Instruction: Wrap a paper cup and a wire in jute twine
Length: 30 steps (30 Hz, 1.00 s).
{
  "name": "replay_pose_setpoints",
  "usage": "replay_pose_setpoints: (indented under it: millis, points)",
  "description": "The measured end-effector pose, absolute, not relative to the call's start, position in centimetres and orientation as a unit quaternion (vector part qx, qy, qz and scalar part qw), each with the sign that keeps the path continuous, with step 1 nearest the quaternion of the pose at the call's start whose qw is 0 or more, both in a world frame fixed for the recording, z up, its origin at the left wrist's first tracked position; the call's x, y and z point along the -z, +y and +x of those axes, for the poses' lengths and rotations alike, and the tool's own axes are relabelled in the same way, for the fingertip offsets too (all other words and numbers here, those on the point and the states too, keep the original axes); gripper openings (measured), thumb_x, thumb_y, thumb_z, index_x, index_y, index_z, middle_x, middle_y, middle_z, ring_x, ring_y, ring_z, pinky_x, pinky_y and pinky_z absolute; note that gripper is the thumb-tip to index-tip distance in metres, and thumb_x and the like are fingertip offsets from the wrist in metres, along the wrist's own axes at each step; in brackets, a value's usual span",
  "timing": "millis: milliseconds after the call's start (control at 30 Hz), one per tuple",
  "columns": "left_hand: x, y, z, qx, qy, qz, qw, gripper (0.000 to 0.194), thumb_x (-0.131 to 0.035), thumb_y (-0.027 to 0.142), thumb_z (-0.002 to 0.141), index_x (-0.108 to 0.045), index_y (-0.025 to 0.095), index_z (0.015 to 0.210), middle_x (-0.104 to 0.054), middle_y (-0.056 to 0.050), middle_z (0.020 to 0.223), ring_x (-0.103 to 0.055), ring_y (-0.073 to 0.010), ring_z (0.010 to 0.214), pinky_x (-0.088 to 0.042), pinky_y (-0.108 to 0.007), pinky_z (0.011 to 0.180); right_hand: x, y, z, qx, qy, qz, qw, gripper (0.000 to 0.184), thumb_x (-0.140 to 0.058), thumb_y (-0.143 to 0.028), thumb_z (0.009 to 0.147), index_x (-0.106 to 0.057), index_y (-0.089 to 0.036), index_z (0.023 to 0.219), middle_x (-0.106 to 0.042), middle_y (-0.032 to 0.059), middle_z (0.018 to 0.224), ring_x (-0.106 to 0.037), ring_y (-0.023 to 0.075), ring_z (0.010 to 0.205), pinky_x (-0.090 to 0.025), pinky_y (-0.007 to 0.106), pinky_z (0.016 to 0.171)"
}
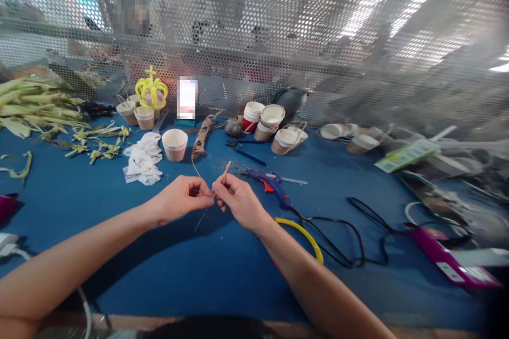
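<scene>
- Apparently light and pliable, tan strand (227, 167) suited a gentle mid-length pinch.
- Left hand (178, 201) and right hand (242, 203): fingers pinched it, close together.

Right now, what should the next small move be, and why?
Probably a gentle roll of the thin strand by the right hand: it pinches the strand at the fingertips, the left hand is close enough to steady it, and a cord runs from the twine bundle toward them.
</scene>
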State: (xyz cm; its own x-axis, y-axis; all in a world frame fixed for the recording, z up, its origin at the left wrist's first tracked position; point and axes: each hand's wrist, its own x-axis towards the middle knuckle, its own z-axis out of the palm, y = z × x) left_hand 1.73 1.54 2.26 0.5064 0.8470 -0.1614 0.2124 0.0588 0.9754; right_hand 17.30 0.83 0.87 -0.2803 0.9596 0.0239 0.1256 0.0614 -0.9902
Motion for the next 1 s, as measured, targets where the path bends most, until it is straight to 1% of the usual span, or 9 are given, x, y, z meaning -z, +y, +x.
replay_pose_setpoints:
  millis: [167,367,467,533,633,733,900,1000]
  points:
    - [-2.05,1.59,1.71,-0.27,0.431,0.659,0.554,0.014,-0.057,0.024,0.065,-0.049,0.013,0.061,-0.039,0.008,0.05,-0.03,-0.0046,0.046,-0.023,-0.019,0.045,-0.66,0.83,17.09,-0.484,-0.62,-0.471,0.398,0.024,-0.049,-0.037,0.077,-0.043,-0.018,0.066,-0.042,-0.0067,0.05,-0.04,0.0059,0.042,-0.034,0.02,0.043]
    - [-1.82,1.58,1.89,-0.28,0.438,0.647,0.558,0.015,-0.057,0.024,0.064,-0.048,0.014,0.06,-0.037,0.008,0.049,-0.03,-0.0048,0.046,-0.023,-0.02,0.046,-0.64,0.69,16.92,-0.448,-0.627,-0.497,0.399,0.025,-0.051,-0.036,0.077,-0.042,-0.018,0.062,-0.041,-0.0068,0.048,-0.039,0.0058,0.042,-0.032,0.02,0.042]
    - [-1.88,1.56,1.91,-0.284,0.431,0.643,0.565,0.016,-0.058,0.023,0.064,-0.047,0.014,0.056,-0.038,0.008,0.049,-0.03,-0.0046,0.046,-0.023,-0.02,0.046,-0.65,0.71,16.97,-0.469,-0.618,-0.486,0.402,0.025,-0.053,-0.036,0.075,-0.043,-0.018,0.061,-0.041,-0.0068,0.048,-0.039,0.0057,0.042,-0.032,0.019,0.041]
    - [-1.94,1.58,1.79,-0.279,0.422,0.63,0.589,0.017,-0.058,0.024,0.064,-0.047,0.014,0.055,-0.039,0.008,0.049,-0.031,-0.0043,0.046,-0.023,-0.02,0.045,-0.84,0.71,17.07,-0.512,-0.606,-0.454,0.405,0.023,-0.056,-0.037,0.073,-0.046,-0.017,0.065,-0.044,-0.0061,0.052,-0.041,0.0057,0.043,-0.034,0.019,0.042]
    - [-2.0,1.67,1.53,-0.25,0.403,0.583,0.66,0.019,-0.06,0.025,0.063,-0.047,0.014,0.056,-0.042,0.007,0.047,-0.03,-0.0036,0.042,-0.021,-0.02,0.042,-1.29,0.69,17.31,-0.576,-0.594,-0.402,0.392,0.024,-0.059,-0.038,0.07,-0.05,-0.016,0.071,-0.048,-0.0045,0.058,-0.044,0.006,0.047,-0.038,0.02,0.045]
    - [-2.06,1.76,1.45,-0.231,0.391,0.56,0.693,0.018,-0.062,0.025,0.062,-0.048,0.014,0.058,-0.042,0.007,0.048,-0.03,-0.0032,0.041,-0.019,-0.02,0.04,-1.51,0.75,17.48,-0.579,-0.596,-0.41,0.377,0.025,-0.06,-0.038,0.069,-0.049,-0.016,0.067,-0.047,-0.0045,0.055,-0.044,0.0063,0.048,-0.037,0.02,0.045]
    - [-2.22,1.71,1.67,-0.254,0.418,0.623,0.61,0.016,-0.058,0.024,0.064,-0.048,0.014,0.057,-0.041,0.008,0.049,-0.03,-0.0039,0.045,-0.022,-0.02,0.044,-1.26,0.89,17.44,-0.517,-0.615,-0.451,0.39,0.022,-0.056,-0.034,0.072,-0.046,-0.017,0.064,-0.044,-0.0057,0.052,-0.041,0.0059,0.045,-0.034,0.02,0.045]
    - [-2.07,1.66,1.74,-0.263,0.429,0.641,0.581,0.016,-0.057,0.024,0.064,-0.048,0.014,0.057,-0.04,0.008,0.05,-0.031,-0.0045,0.047,-0.023,-0.02,0.046,-1.16,0.87,17.33,-0.488,-0.63,-0.463,0.386,0.021,-0.054,-0.033,0.073,-0.045,-0.017,0.063,-0.043,-0.0061,0.05,-0.04,0.0063,0.044,-0.033,0.021,0.044]
